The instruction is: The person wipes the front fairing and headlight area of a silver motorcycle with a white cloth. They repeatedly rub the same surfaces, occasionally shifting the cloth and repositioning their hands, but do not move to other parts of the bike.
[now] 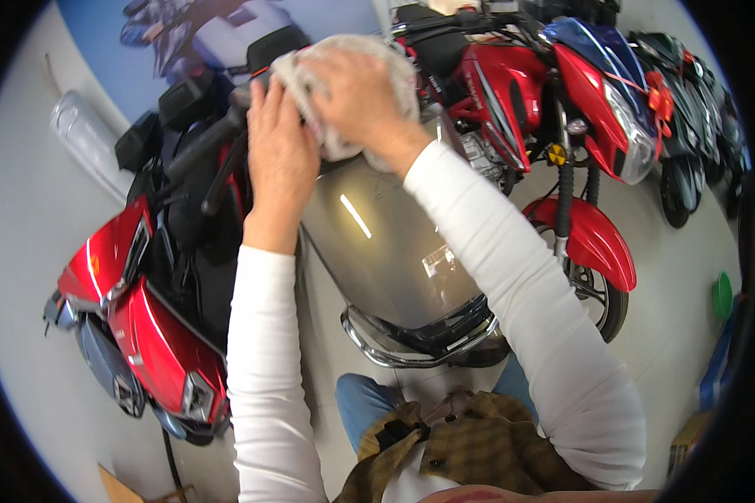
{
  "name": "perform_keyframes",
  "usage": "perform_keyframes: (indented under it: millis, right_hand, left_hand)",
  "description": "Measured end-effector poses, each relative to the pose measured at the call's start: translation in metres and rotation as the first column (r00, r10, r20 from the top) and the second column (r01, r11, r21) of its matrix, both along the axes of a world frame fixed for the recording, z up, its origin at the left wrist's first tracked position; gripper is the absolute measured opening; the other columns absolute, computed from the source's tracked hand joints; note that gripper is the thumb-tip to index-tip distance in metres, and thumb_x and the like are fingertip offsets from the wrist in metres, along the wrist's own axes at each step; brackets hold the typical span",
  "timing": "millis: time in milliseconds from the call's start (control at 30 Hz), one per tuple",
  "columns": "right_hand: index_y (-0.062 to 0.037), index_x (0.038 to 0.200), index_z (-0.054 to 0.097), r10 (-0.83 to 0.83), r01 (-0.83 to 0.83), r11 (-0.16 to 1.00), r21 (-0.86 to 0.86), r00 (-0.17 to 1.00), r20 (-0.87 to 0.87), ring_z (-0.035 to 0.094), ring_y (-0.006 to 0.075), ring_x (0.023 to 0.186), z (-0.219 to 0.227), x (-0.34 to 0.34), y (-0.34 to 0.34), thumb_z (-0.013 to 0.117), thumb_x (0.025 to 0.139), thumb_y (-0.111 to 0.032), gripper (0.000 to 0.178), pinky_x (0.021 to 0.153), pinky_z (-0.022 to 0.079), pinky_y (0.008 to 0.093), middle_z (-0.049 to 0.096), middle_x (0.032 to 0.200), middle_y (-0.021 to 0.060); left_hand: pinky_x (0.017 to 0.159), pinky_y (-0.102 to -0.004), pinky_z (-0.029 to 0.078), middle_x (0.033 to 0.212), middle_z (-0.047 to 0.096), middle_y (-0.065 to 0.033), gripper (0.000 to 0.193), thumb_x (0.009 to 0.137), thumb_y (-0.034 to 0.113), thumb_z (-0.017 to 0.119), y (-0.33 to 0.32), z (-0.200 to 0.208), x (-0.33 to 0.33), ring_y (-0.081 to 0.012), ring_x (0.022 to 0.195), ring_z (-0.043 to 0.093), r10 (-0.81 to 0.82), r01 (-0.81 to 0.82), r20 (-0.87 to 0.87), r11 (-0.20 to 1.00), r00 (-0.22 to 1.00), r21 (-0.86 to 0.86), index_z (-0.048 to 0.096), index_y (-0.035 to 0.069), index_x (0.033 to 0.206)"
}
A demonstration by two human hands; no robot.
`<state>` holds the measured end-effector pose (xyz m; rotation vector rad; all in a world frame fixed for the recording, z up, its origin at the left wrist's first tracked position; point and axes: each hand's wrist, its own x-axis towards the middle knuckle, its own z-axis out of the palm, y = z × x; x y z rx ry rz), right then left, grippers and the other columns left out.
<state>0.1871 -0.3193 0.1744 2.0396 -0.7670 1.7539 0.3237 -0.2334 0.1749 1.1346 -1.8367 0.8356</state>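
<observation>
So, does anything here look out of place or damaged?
Nothing looks clearly damaged or spilled. The glossy bronze panel bears bright patches that look like reflections; the pale cloth overlaps its far end. The red ribbon at right seems hung deliberately, perhaps as decoration.

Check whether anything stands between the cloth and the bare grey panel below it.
Nothing visible does: the cloth is at the upper end of the grey panel, whose glossy surface continues below. The right hand is over the cloth; the right sleeve overlaps the panel's right side in view.
</observation>
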Motion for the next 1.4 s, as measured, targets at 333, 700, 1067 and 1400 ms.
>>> perform_keyframes:
  millis: [333, 700, 1067, 1400]
  right_hand:
    - [-0.0115, 0.145, 0.055, -0.082, 0.083, 0.996, 0.014, 0.996, -0.026, 0.052, 0.0407, 0.129, -0.058, -0.049, -0.010, 0.066, 0.091, -0.020, 0.056, 0.110, 0.043, 0.0471, 0.058, 0.135, 0.0205]
    - [-0.0249, 0.147, 0.055, -0.171, 0.249, 0.930, 0.272, 0.945, -0.279, 0.047, 0.0328, 0.136, -0.188, -0.086, 0.066, 0.079, 0.074, -0.019, 0.077, 0.110, 0.033, 0.0555, 0.053, 0.146, 0.0090]
    - [-0.0286, 0.141, 0.062, -0.063, 0.181, 0.912, 0.367, 0.948, -0.311, 0.045, 0.0350, 0.138, -0.267, -0.084, 0.165, 0.085, 0.067, -0.021, 0.078, 0.115, 0.024, 0.0704, 0.050, 0.150, 0.0094]
    - [-0.0250, 0.142, 0.062, -0.024, 0.125, 0.920, 0.372, 0.964, -0.264, 0.043, 0.0357, 0.142, -0.263, -0.109, 0.137, 0.080, 0.070, -0.019, 0.075, 0.118, 0.025, 0.0630, 0.050, 0.150, 0.0115]
  left_hand:
    - [0.123, -0.0541, 0.029, 0.159, 0.038, -0.0250, 0.067, 0.089, 0.006, 0.061, 0.015, -0.012, 0.000, -0.0457, 0.151, 0.029, -0.022, 0.021, 0.011, 0.999, 1.000, 0.036, 0.039, -0.008, 0.151]
    - [0.121, -0.0576, 0.028, 0.160, 0.036, -0.0251, 0.070, 0.086, 0.002, 0.063, 0.029, -0.038, -0.016, -0.0461, 0.151, 0.029, -0.012, 0.010, -0.065, 1.000, 0.998, -0.028, 0.042, 0.001, 0.152]
    - [0.123, -0.0554, 0.024, 0.163, 0.029, -0.0300, 0.075, 0.088, 0.013, 0.073, 0.072, -0.188, -0.030, -0.0508, 0.151, 0.025, 0.124, 0.013, -0.340, 0.927, 0.932, 0.375, 0.040, 0.003, 0.155]
    - [0.125, -0.0579, 0.012, 0.167, 0.024, -0.0235, 0.072, 0.093, 0.025, 0.066, 0.068, -0.251, -0.044, -0.0441, 0.156, 0.018, 0.156, -0.012, -0.477, 0.956, 0.865, 0.292, 0.039, 0.007, 0.158]
